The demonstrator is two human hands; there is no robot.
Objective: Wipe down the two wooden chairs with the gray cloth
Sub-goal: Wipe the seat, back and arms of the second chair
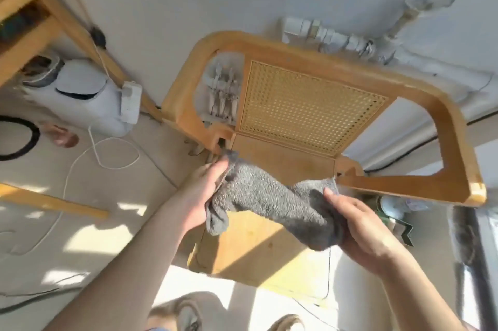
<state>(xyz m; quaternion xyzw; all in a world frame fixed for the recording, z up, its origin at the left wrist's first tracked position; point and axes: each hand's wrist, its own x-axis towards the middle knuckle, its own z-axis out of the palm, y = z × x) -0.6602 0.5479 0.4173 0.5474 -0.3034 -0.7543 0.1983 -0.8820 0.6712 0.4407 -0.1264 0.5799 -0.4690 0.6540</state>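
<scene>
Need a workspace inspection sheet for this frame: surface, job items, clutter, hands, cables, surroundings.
Surface: wooden seat, bare, partly sunlit.
Job's things: one wooden chair, cane back; gray cloth stretched above the seat; second chair not identifiable.
Clutter: black ring and white rounded object on the floor.
Hands: left hand and right hand each grip one cloth end.
Cables: white cable loops on the floor near a power strip.
Surroundings: wall pipes, wooden table leg.
</scene>
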